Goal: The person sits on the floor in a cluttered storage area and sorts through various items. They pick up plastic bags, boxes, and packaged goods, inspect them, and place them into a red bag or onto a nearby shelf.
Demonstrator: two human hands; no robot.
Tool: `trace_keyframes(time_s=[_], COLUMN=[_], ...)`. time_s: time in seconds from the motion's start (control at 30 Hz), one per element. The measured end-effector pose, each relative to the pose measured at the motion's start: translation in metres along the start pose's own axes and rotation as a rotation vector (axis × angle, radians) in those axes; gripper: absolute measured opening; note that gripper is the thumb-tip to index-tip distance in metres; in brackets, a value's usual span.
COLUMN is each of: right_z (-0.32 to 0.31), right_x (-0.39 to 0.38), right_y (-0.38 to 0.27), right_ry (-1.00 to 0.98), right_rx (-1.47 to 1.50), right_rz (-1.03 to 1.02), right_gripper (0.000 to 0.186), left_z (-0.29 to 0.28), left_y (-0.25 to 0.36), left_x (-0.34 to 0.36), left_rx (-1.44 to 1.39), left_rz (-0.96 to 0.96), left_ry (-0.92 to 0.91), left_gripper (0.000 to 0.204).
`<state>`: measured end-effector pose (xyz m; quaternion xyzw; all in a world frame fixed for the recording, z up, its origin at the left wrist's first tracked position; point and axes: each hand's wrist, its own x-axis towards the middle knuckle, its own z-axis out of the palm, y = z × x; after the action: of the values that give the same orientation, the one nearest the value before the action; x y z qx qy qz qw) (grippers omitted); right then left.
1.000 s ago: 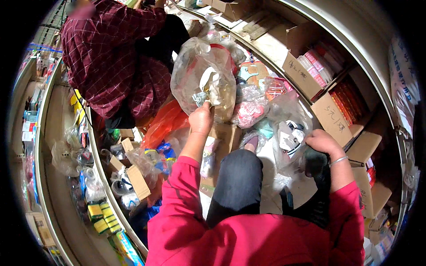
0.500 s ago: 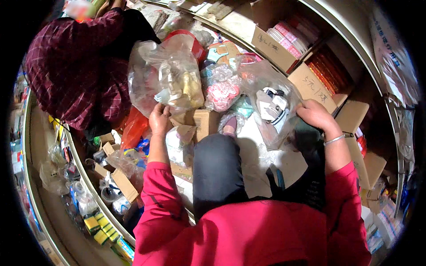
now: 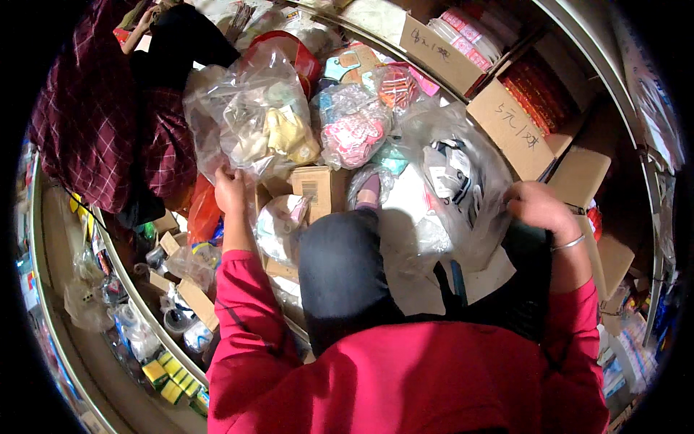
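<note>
Amid heaped packets (image 3: 354, 134), the left hand (image 3: 230, 191) pinches the edge of the left bag (image 3: 253, 124) and the right hand (image 3: 541, 208) curls closed on the right bag (image 3: 461, 199), apparently a two-bag hold whose next move calls for steady fingers on thin plastic.

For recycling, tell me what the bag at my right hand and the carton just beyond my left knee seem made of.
Bag: probably thin, glossy clear plastic; it creases, glints and shows its contents.
Carton: likely matte brown cardboard, given its crisp edges and dull surface.
</note>
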<state>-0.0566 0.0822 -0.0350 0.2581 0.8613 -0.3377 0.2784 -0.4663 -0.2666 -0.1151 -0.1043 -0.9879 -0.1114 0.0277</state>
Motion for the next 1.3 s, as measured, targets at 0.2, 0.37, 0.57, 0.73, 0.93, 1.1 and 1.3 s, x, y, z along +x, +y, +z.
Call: trace_keyframes(time_s=[0.2,0.37,0.57,0.73,0.93,1.1,1.3], right_z=[0.034,0.017,0.020,0.018,0.011,0.017,0.023], right_x=[0.001,0.007,0.011,0.013,0.012,0.016,0.019], right_y=[-0.002,-0.024,-0.017,-0.022,-0.032,-0.031,-0.028], right_ry=[0.093,-0.154,-0.142,-0.131,-0.104,-0.164,-0.162], right_rx=[-0.173,-0.265,-0.245,-0.296,-0.283,-0.309,-0.323], right_rz=[0.054,0.033,-0.008,0.021,0.003,-0.013,0.057], right_gripper=[0.021,0.024,0.022,0.022,0.022,0.023,0.024], left_z=[0.015,0.054,0.084,0.069,0.029,0.033,0.030], left_y=[0.035,0.122,0.157,0.116,0.039,-0.013,0.036], left_x=[0.012,-0.038,-0.026,0.019,0.049,0.041,0.032], left_rx=[0.168,0.218,0.100,0.208,-0.200,-0.052,0.271], left_rz=[0.318,0.740,0.610,0.323,-0.221,-0.351,0.453], left_ry=[0.201,0.269,0.278,0.139,-0.199,0.156,0.408], left_gripper=[0.056,0.070,0.070,0.049,0.046,0.061,0.060])
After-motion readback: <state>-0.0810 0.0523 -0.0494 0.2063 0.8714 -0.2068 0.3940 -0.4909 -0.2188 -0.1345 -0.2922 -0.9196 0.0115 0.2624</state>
